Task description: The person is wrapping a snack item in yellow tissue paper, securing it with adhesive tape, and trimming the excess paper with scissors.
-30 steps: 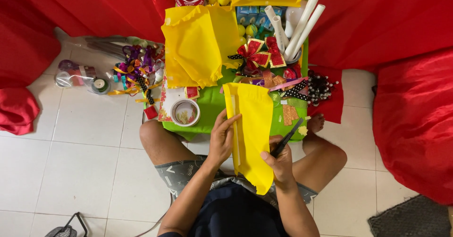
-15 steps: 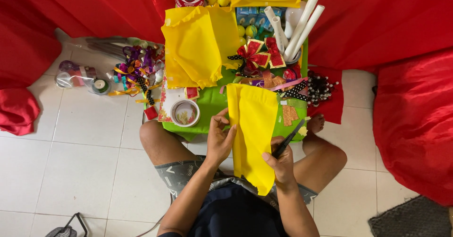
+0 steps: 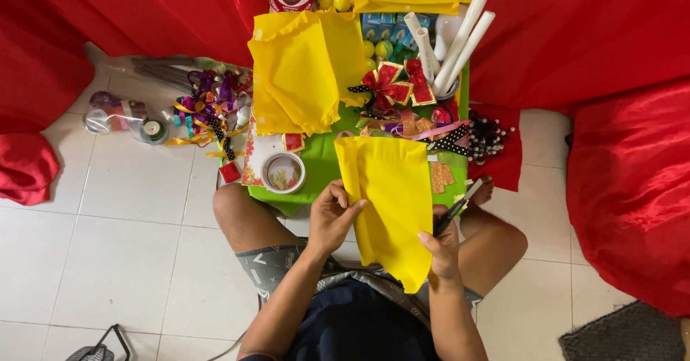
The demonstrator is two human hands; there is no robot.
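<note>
Ribbons (image 3: 212, 113) in many colours spill off the green table's (image 3: 320, 163) left edge, beside a tape roll (image 3: 283, 172) near its front left corner. A crumpled yellow sheet (image 3: 302, 70) covers the middle; white rolls (image 3: 460, 41) stand at the back right. My left hand (image 3: 334, 217) pinches the yellow fabric sheet (image 3: 392, 203) over the front edge, fingers bent. My right hand (image 3: 440, 246) grips its other side together with black scissors (image 3: 456, 206).

Tape roll (image 3: 283, 172) left of sheet (image 3: 392, 203)

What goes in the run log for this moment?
left hand: pinching yellow sheet edge | right hand: holding black scissors beside sheet | green table underneath
</note>
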